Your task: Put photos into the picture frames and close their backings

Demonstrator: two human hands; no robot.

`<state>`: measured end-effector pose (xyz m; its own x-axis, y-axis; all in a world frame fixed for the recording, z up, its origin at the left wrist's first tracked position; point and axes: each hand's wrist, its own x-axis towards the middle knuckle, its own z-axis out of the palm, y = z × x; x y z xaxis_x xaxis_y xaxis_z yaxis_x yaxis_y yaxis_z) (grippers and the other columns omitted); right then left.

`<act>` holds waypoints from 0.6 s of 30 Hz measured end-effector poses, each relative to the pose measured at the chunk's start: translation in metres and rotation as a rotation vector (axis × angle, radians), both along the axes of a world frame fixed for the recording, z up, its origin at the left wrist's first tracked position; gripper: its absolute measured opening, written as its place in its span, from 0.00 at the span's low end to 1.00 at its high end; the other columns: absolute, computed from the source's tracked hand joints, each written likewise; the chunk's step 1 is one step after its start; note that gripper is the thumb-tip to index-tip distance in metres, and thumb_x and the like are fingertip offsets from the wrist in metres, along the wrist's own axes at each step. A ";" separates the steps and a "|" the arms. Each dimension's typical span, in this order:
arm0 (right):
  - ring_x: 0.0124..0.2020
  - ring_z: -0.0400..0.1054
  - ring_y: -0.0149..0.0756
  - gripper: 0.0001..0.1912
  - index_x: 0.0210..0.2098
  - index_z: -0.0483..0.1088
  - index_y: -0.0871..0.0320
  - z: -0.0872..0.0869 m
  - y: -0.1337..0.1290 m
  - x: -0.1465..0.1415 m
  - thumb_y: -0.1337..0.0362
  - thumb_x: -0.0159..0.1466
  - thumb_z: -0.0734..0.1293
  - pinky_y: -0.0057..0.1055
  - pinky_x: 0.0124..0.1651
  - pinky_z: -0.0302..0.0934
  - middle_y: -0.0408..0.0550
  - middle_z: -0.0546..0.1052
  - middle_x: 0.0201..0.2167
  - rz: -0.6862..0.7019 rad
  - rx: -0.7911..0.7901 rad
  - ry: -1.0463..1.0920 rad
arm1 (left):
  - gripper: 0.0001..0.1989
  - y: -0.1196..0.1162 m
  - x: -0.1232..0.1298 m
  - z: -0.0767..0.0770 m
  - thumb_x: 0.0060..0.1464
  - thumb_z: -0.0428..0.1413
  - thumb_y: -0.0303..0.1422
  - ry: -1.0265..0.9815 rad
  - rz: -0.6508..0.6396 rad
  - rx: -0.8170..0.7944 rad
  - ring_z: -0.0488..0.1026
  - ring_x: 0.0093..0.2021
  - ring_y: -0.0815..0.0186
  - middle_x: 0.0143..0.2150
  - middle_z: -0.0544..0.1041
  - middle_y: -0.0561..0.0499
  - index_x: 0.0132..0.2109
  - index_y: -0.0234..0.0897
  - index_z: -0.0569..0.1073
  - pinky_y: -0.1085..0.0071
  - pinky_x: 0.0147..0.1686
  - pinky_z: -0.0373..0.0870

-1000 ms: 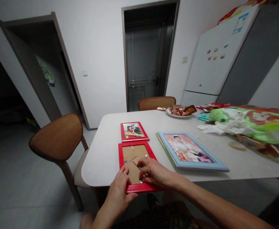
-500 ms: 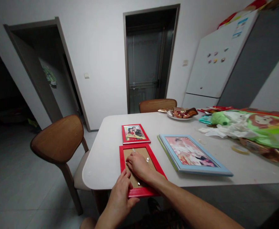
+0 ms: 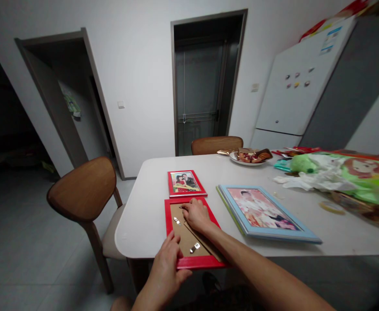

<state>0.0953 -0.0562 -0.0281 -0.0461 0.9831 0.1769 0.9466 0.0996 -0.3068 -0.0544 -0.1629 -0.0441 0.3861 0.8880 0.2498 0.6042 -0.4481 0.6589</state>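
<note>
A red picture frame (image 3: 194,262) lies face down at the table's near edge, its brown backing board (image 3: 184,239) facing up. My left hand (image 3: 166,264) grips the frame's lower left corner, thumb along the near edge and fingers over the side. Over the upper part of the board, my right hand (image 3: 196,215) is closed, its fingertips at a small metal clip (image 3: 180,207) near the top. One more metal clip (image 3: 176,221) shows on the left side, another metal clip (image 3: 195,247) near the bottom. My right hand and forearm hide the board's right part.
Beyond it lies a second red frame (image 3: 184,182) with a photo. Blue-edged frames (image 3: 260,209) are stacked to the right. A plate of food (image 3: 250,159), crumpled white tissue (image 3: 319,175), a tape roll (image 3: 332,207) and a green bag (image 3: 367,181) sit further right.
My right hand has moved from the board's left side up to the clip at the top. The left and bottom clips now show more fully. My left hand keeps its hold.
</note>
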 end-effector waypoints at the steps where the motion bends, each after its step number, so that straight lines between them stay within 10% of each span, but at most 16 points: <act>1: 0.43 0.58 0.41 0.17 0.45 0.66 0.55 0.003 -0.003 0.001 0.59 0.59 0.55 0.33 0.40 0.50 0.53 0.67 0.41 0.012 0.006 0.009 | 0.13 0.000 0.000 0.000 0.34 0.59 0.22 0.000 0.000 -0.002 0.52 0.58 0.55 0.52 0.66 0.42 0.29 0.38 0.64 0.55 0.52 0.55; 10: 0.35 0.61 0.37 0.15 0.35 0.70 0.58 0.019 -0.064 0.033 0.57 0.50 0.63 0.28 0.36 0.52 0.51 0.68 0.34 0.286 -0.098 -0.018 | 0.13 0.000 -0.001 0.001 0.35 0.57 0.22 -0.015 0.004 -0.004 0.52 0.58 0.56 0.53 0.65 0.43 0.32 0.38 0.66 0.56 0.53 0.54; 18: 0.40 0.61 0.38 0.24 0.46 0.64 0.59 0.011 -0.060 0.032 0.67 0.47 0.61 0.29 0.42 0.54 0.53 0.68 0.39 0.261 -0.028 0.131 | 0.27 -0.001 -0.003 -0.005 0.34 0.57 0.21 -0.039 0.028 0.007 0.51 0.58 0.56 0.57 0.59 0.40 0.46 0.35 0.65 0.56 0.55 0.51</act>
<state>0.1273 -0.1162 -0.0173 -0.2764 0.9456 0.1715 0.8421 0.3243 -0.4310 -0.0571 -0.1634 -0.0489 0.3513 0.8963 0.2706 0.5902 -0.4364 0.6791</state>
